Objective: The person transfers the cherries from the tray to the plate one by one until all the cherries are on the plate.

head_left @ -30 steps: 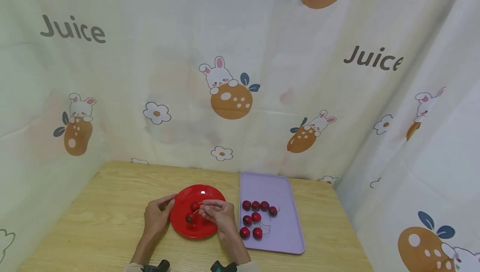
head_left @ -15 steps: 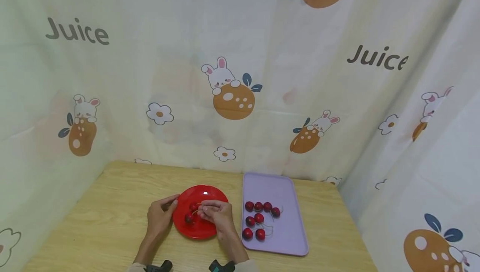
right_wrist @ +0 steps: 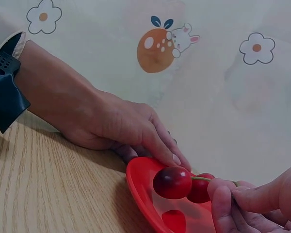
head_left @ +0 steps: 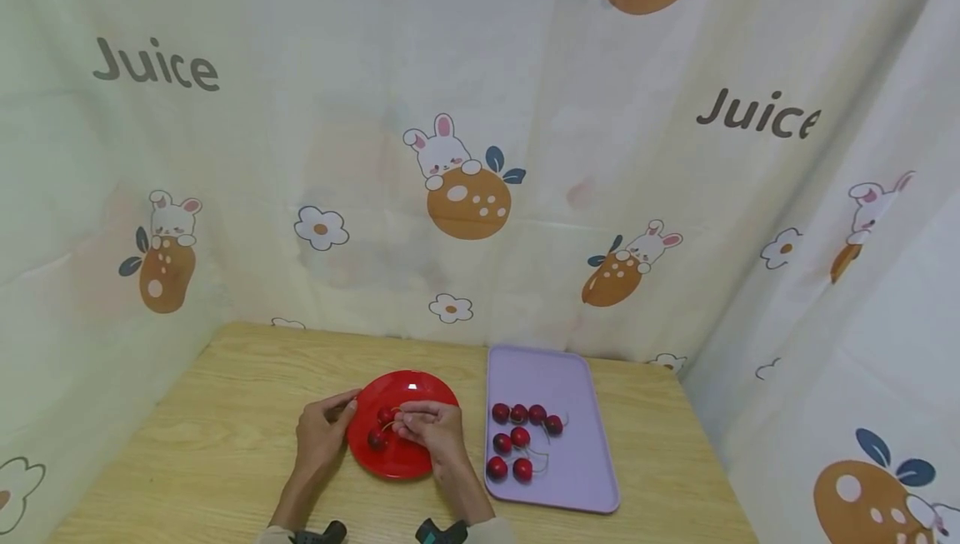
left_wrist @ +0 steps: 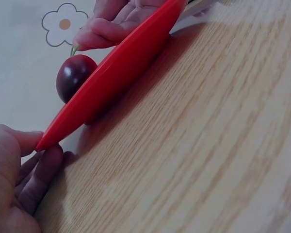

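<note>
Head view shows a big cloth with bunny pictures (head_left: 360, 69) across the top and down both sides, and a wooden surface (head_left: 255, 411) along the bottom. Low and right of the middle is a purple tray (head_left: 573, 477). It is near the right arm, so a bump from that arm could make its eight cherries (head_left: 520, 437) roll. Low in the middle sits a red plate (head_left: 401, 462). It looks shiny, so round things may roll on it easily. At its left edge, the left hand (head_left: 318, 437) has its grip clamped on the rim, thumb on top and fingers under. If it lifts too much, the plate could tip. Over the plate's right side is the right hand (head_left: 437, 433), its fingertips pinched together. Just left of them are a dark cherry (right_wrist: 172, 183) and a redder cherry (right_wrist: 200, 190), over the plate. I can't tell if they rest on it. Last is a thin green stem (right_wrist: 200, 178), which the right grip pinches. A weak pinch could let the dark cherry drop; a hard tug could snap the stem.
</note>
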The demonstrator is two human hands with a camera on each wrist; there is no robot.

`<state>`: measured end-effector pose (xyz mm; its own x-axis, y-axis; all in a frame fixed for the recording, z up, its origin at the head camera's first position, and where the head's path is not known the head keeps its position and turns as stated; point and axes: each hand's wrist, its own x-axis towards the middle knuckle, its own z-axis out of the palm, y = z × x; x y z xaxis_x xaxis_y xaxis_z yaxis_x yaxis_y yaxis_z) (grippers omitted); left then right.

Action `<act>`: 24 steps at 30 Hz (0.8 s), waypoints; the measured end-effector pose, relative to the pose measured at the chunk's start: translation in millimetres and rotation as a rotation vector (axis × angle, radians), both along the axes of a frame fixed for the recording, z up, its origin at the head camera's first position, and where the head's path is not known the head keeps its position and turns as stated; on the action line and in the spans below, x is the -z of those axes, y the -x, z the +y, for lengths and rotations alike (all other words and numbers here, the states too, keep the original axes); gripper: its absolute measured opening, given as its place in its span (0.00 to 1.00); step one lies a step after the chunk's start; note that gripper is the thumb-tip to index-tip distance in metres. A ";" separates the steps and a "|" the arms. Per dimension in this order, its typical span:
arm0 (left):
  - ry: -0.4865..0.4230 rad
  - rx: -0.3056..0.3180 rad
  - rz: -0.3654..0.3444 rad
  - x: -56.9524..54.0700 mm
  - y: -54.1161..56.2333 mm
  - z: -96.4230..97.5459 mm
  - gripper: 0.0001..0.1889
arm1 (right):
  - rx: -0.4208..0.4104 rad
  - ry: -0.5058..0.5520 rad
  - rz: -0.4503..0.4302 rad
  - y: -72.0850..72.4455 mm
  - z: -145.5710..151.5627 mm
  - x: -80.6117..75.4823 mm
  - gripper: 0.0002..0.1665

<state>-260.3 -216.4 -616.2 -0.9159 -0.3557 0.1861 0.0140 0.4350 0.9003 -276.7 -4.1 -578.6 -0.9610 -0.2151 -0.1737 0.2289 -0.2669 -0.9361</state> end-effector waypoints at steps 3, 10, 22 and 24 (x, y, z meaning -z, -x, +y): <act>-0.011 0.005 -0.003 0.0 -0.8 0.3 0.13 | 0.004 -0.007 0.001 -1.1 -1.5 -1.4 0.14; -0.029 0.020 -0.001 -1.3 -0.2 -0.1 0.13 | 0.008 -0.008 -0.003 -0.4 -5.9 -1.1 0.13; -0.033 0.030 0.009 0.0 0.5 -0.7 0.13 | 0.068 -0.153 0.102 -2.0 -13.0 0.7 0.10; -0.038 0.029 0.010 0.2 0.2 -0.6 0.13 | 0.080 -0.194 0.141 -2.4 -14.2 1.1 0.08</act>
<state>-260.5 -217.0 -616.3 -0.9240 -0.3362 0.1824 0.0353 0.3997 0.9160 -274.4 -18.3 -579.7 -0.9913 -0.1129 -0.0674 0.0779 -0.0916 -0.9927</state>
